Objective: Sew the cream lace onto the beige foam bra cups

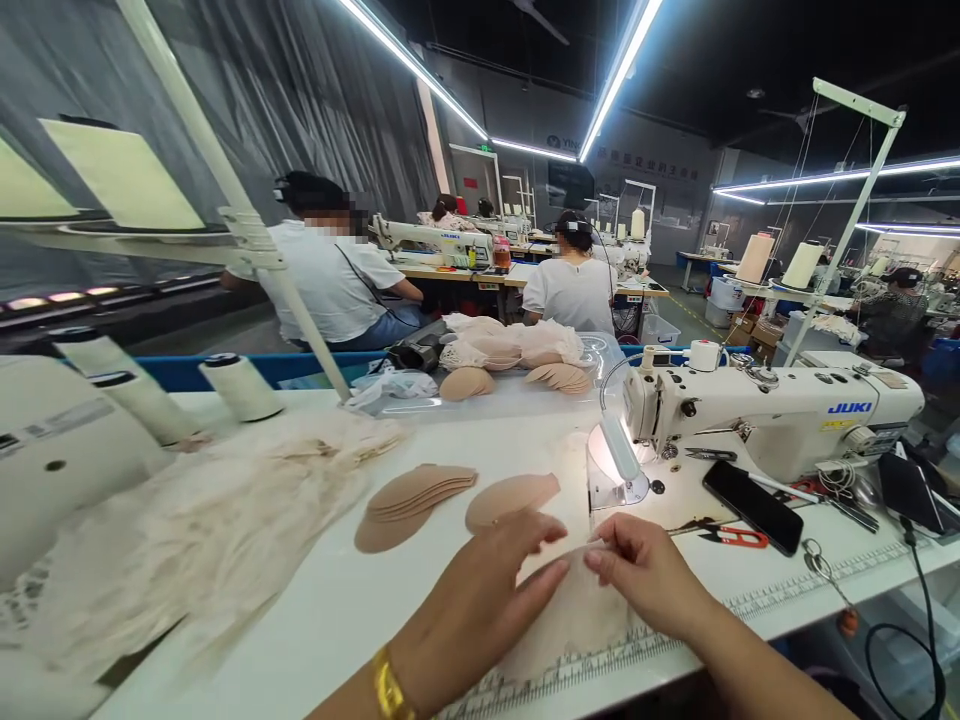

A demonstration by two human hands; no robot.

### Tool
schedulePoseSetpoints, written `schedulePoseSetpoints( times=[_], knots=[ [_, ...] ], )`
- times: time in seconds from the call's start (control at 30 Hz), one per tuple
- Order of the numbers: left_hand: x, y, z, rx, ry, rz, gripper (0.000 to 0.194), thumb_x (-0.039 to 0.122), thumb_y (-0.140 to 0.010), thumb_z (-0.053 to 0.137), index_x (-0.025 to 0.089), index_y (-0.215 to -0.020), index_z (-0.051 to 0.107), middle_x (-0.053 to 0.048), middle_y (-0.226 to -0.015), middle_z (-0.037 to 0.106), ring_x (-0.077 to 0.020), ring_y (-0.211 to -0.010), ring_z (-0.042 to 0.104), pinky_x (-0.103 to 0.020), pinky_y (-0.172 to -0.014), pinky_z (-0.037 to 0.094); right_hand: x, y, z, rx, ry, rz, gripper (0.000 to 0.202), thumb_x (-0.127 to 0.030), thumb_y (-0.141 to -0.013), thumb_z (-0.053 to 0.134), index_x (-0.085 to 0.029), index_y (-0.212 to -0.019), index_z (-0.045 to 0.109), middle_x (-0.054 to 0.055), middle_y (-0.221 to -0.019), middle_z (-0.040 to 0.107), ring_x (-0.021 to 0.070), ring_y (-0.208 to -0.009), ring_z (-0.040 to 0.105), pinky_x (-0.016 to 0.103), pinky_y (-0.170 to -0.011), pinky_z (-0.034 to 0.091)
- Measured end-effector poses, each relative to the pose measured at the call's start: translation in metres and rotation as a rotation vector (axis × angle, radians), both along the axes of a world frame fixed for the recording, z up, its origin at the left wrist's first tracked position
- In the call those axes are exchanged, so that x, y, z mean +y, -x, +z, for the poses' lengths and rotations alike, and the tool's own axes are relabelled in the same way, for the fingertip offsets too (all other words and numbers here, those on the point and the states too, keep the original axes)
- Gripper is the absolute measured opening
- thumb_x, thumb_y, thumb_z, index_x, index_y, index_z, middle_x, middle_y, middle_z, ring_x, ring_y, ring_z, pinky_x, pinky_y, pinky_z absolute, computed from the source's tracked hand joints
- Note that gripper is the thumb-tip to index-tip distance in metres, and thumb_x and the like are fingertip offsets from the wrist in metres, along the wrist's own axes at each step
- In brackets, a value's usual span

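Note:
A sheer pale piece of fabric (571, 622) lies at the table's front edge, below and between my hands. My left hand (487, 585) is over its left side, thumb and fingers apart, the thumb resting along the fabric. My right hand (651, 575) pinches the fabric's upper edge between thumb and curled fingers. Just beyond my left hand lies a beige bra cup pad (510, 500), partly covered by my fingers. To its left is a fanned stack of beige bra cup pads (420, 500).
A JUKI sewing machine (772, 410) with a lit needle area stands at right. Near it lie a phone (754, 505) and orange thread snips (733, 537). Piled lace fabric (247, 520) covers the left side. Behind is a clear plastic tray (517, 402) with pads; co-workers sit further back.

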State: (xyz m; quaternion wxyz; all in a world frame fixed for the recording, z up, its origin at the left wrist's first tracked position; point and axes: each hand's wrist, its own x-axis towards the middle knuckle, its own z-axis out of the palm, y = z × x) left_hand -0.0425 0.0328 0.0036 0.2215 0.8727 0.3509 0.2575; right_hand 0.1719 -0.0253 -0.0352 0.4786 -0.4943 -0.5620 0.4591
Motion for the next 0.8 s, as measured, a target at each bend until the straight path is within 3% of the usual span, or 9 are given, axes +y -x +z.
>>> schedulePoseSetpoints(
  times=[0.1,0.17,0.23,0.27,0.33,0.43,0.53,0.67,0.8],
  knots=[
    [0.007,-0.011,0.002,-0.099,0.184,-0.216,0.051,0.043,-0.084,0.069,0.024,-0.131,0.061,-0.009,-0.124,0.072,-0.028,-0.111,0.066,-0.041,-0.097,0.055,-0.008,0.0,0.014,-0.087,-0.069,0.079,0.014,-0.033,-0.092,0.07,-0.021,-0.088,0.074,-0.003,-0.071,0.063,0.0137,-0.062,0.056,0.026,-0.062,0.044],
    [0.012,-0.015,0.002,-0.033,0.522,-0.388,0.045,0.048,-0.083,0.068,0.022,-0.12,0.062,-0.003,-0.103,0.072,-0.0222,-0.089,0.066,-0.032,-0.079,0.056,-0.01,-0.005,0.022,-0.125,-0.146,0.059,0.012,-0.029,-0.093,0.068,-0.021,-0.088,0.075,-0.002,-0.075,0.066,0.0134,-0.062,0.056,0.026,-0.062,0.044],
    [0.018,-0.014,-0.001,0.082,0.717,-0.42,0.037,0.054,-0.085,0.064,0.02,-0.099,0.062,0.002,-0.081,0.065,-0.0176,-0.068,0.059,-0.026,-0.06,0.048,-0.01,-0.011,0.026,-0.166,-0.23,-0.047,0.012,-0.029,-0.095,0.068,-0.022,-0.087,0.074,-0.002,-0.076,0.067,0.0141,-0.066,0.056,0.026,-0.063,0.044],
    [0.021,-0.011,-0.003,0.139,0.684,-0.372,0.035,0.055,-0.089,0.061,0.02,-0.09,0.061,0.002,-0.075,0.062,-0.017,-0.064,0.057,-0.026,-0.057,0.044,-0.01,-0.014,0.027,-0.184,-0.27,-0.111,0.012,-0.029,-0.096,0.067,-0.022,-0.088,0.074,-0.002,-0.076,0.066,0.0144,-0.067,0.056,0.026,-0.063,0.044],
    [0.029,-0.001,-0.004,0.191,0.372,-0.204,0.032,0.049,-0.097,0.053,0.021,-0.084,0.061,0.001,-0.072,0.064,-0.0187,-0.062,0.059,-0.027,-0.057,0.043,-0.008,-0.017,0.026,-0.217,-0.354,-0.222,0.013,-0.029,-0.099,0.065,-0.022,-0.089,0.072,-0.002,-0.073,0.064,0.0143,-0.065,0.054,0.025,-0.061,0.044],
    [0.042,0.02,0.001,0.091,-0.28,0.026,0.024,0.032,-0.102,0.048,0.025,-0.102,0.071,-0.005,-0.091,0.077,-0.0245,-0.079,0.071,-0.032,-0.071,0.052,-0.004,-0.015,0.019,-0.276,-0.527,-0.279,0.01,-0.024,-0.102,0.061,-0.023,-0.097,0.07,-0.002,-0.078,0.068,0.0144,-0.066,0.058,0.025,-0.063,0.047],
    [0.047,0.036,0.008,0.068,-0.659,0.118,0.027,0.023,-0.101,0.051,0.027,-0.12,0.071,-0.01,-0.108,0.078,-0.0288,-0.094,0.072,-0.038,-0.083,0.055,0.007,-0.016,0.007,-0.497,-0.759,-0.204,0.019,-0.015,-0.105,0.052,-0.023,-0.109,0.068,0.005,-0.102,0.076,0.0176,-0.086,0.069,0.027,-0.076,0.053],
    [0.037,0.028,0.003,0.17,-0.631,-0.079,0.019,0.025,-0.097,0.065,0.027,-0.116,0.07,-0.006,-0.107,0.075,-0.0261,-0.092,0.07,-0.035,-0.079,0.055,0.029,-0.039,-0.01,-0.925,-0.847,0.0,0.027,-0.012,-0.106,0.046,-0.023,-0.095,0.068,0.001,-0.093,0.075,0.0158,-0.075,0.062,0.026,-0.068,0.047],
    [0.032,-0.013,-0.015,0.188,-0.601,-0.321,0.036,-0.004,-0.092,0.051,0.024,-0.108,0.067,-0.001,-0.097,0.074,-0.0223,-0.091,0.068,-0.034,-0.084,0.053,0.045,-0.067,-0.018,-1.192,-0.847,0.25,0.027,-0.015,-0.11,0.048,-0.02,-0.095,0.07,0.003,-0.094,0.074,0.0178,-0.08,0.061,0.029,-0.07,0.044]
  ],
)
